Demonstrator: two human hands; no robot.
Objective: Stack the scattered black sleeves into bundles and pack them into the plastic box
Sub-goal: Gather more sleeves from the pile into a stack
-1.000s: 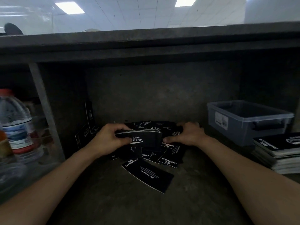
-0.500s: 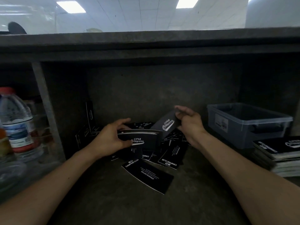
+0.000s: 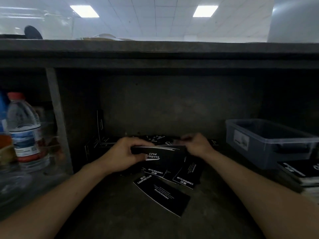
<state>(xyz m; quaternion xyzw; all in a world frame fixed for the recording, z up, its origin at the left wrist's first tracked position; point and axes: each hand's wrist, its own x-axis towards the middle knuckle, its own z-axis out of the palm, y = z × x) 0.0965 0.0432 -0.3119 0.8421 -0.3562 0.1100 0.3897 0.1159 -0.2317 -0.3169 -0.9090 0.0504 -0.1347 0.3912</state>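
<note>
A bundle of black sleeves (image 3: 164, 153) with white lettering is held edge-up above the shelf floor. My left hand (image 3: 123, 155) grips its left end, thumb in front. My right hand (image 3: 198, 144) grips its right end, fingers curled over the top. Several loose black sleeves (image 3: 162, 194) lie scattered on the shelf below and behind the bundle. The grey plastic box (image 3: 269, 147) stands at the right, and its inside looks dark.
A water bottle (image 3: 25, 131) with a red cap stands at the left behind a grey post (image 3: 57, 118). A finished stack of sleeves (image 3: 303, 173) lies in front of the box. A black sleeve (image 3: 100, 125) leans upright against the back wall.
My right hand lifted one sleeve from the pile, carried it left and laid it onto the bundle. It now grips the bundle's right end. My left hand kept holding the bundle.
</note>
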